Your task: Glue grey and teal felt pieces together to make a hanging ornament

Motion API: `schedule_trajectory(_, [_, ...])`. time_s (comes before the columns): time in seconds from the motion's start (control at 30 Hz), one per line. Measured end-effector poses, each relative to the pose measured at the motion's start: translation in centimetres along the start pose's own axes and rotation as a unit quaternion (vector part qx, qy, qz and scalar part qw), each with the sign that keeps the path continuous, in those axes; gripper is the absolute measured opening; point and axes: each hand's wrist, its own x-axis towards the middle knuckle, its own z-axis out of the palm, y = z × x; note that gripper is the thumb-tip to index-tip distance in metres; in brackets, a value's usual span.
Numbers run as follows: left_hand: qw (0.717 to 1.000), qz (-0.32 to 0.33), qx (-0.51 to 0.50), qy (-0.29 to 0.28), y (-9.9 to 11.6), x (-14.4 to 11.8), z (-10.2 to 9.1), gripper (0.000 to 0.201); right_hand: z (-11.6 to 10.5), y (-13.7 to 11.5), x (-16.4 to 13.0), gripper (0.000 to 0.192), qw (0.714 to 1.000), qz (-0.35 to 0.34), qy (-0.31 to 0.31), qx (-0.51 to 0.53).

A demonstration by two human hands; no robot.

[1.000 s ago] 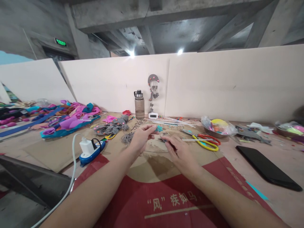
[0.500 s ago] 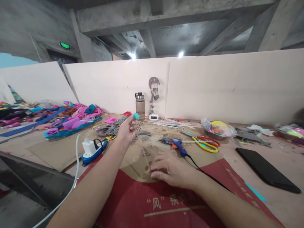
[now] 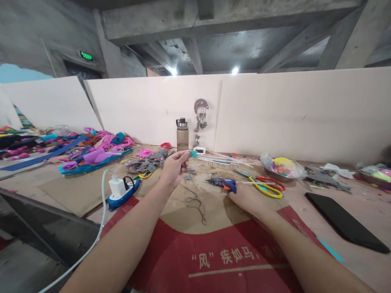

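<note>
Raised over the board, my left hand pinches a small teal felt star between thumb and fingertips. A grey string trails down below that hand and lies curled on the cardboard. My right hand is closed around the handle of a blue glue gun, which rests on the board with its nozzle to the left. The handle is mostly hidden by the fingers. Close beside the gun lie yellow-handled scissors and a red-handled pair.
A blue power strip with a white plug stands at left. Grey felt pieces, a bottle, a small clock and a hanging moon ornament are behind. A bowl and a black phone are at right.
My right hand has left the string and moved right onto the glue gun's handle. The string now lies loose on the board. My left hand, still pinching the star, has shifted slightly right.
</note>
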Motion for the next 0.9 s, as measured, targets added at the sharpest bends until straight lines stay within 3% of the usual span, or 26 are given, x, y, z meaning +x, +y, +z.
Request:
schedule_trajectory(0.1, [1.0,-0.009,0.014,-0.005,-0.1,-0.1,0.0,0.036,0.3,0.1,0.6,0.008,0.996,0.05,0.018,0.073])
schedule_trajectory(0.2, [1.0,-0.009,0.026,-0.005,-0.3,0.0,0.0,0.038,-0.2,-0.5,0.8,0.021,0.987,0.066,0.084,0.123])
schedule_trajectory(0.3, [0.999,-0.005,0.035,-0.005,-0.6,0.1,-0.1,0.039,-1.2,-1.8,0.2,0.031,0.967,0.016,0.166,0.194])
schedule_trajectory(0.4, [0.999,-0.002,0.043,-0.009,-0.9,0.1,-0.1,0.039,-2.4,-3.4,-1.1,0.031,0.94,-0.025,0.202,0.274])
schedule_trajectory(0.47, [0.999,-0.003,0.05,-0.012,-1.0,0.1,-0.1,0.039,-2.9,-4.4,-2.0,0.027,0.924,-0.032,0.193,0.329])
schedule_trajectory(0.63, [0.998,-0.008,0.06,-0.006,-1.1,-0.2,0.1,0.037,-2.6,-5.9,-3.2,0.026,0.894,-0.087,0.093,0.43])
schedule_trajectory(0.9, [0.996,-0.012,0.084,-0.021,-1.2,-0.5,0.5,0.036,-1.2,-4.8,-3.0,0.021,0.928,-0.139,0.13,0.32])
